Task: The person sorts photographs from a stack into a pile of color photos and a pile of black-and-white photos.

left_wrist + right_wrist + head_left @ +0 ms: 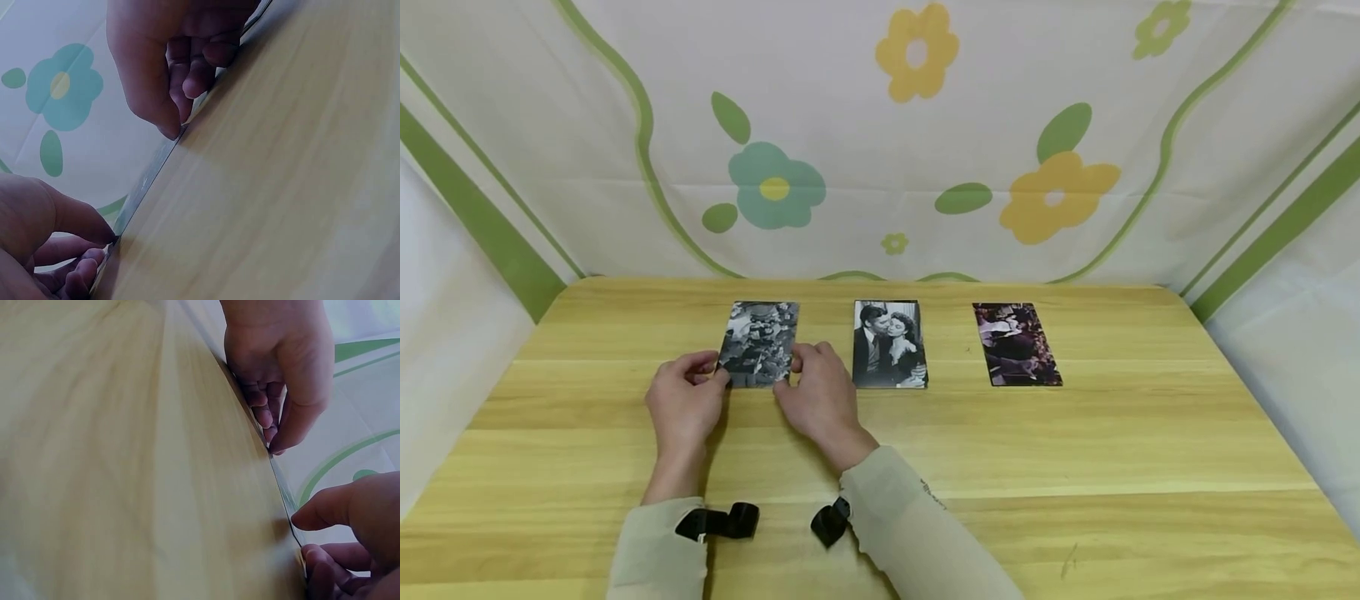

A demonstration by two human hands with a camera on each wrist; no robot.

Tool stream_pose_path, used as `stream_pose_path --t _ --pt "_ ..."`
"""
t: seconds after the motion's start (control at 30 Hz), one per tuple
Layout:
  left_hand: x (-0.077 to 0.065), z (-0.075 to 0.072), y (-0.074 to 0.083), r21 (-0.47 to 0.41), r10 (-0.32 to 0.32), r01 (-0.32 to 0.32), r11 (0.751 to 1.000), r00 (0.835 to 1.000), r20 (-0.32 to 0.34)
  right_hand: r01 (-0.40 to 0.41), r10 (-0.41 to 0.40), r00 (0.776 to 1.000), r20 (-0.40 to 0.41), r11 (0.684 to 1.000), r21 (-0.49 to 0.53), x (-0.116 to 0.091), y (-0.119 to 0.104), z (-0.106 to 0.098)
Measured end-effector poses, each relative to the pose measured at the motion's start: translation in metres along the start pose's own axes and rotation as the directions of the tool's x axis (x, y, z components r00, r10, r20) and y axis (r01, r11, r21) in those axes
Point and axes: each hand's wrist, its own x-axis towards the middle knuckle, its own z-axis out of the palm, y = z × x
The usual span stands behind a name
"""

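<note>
On the wooden table lies a black-and-white photo card [758, 342] of a crowded scene, with a hand at each side. My left hand [688, 400] pinches its lower left corner between thumb and fingers. At the lower right corner, my right hand [822, 396] holds the card the same way. Seen edge-on in the left wrist view, the card [147, 181] is a thin strip along the tabletop, between my left hand [44, 231] and right hand [181, 50]. The right wrist view has my left hand [281, 375] above and my right hand [350, 531] below.
A black-and-white photo card [887, 346] of a couple lies just right of my right hand. Further right is a dark, purplish photo card [1018, 346]. Behind the wooden table [1075, 467] hangs a white cloth [850, 125] printed with flowers.
</note>
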Motion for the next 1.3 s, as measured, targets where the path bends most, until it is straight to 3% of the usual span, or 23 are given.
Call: stream_pose_path --t 0.43,0.87,1.1,1.3 --pt "0.006 0.003 0.018 -0.065 -0.020 0.017 0.998 0.999 -0.037 0.044 -0.044 0.999 0.004 0.999 0.012 0.009 -0.002 -0.008" --pt "0.002 0.004 0.015 -0.053 -0.026 0.025 0.998 1.000 -0.009 0.036 -0.037 0.999 0.018 0.998 0.060 0.003 0.003 -0.008" --pt "0.000 -0.004 0.014 -0.112 -0.077 0.080 0.990 0.997 0.030 0.130 -0.139 0.990 0.019 0.960 0.248 -0.006 0.011 -0.016" --pt "-0.009 -0.001 0.029 -0.183 -0.021 0.040 0.982 0.994 0.104 0.224 -0.224 0.974 -0.032 0.936 0.272 -0.009 0.022 -0.047"
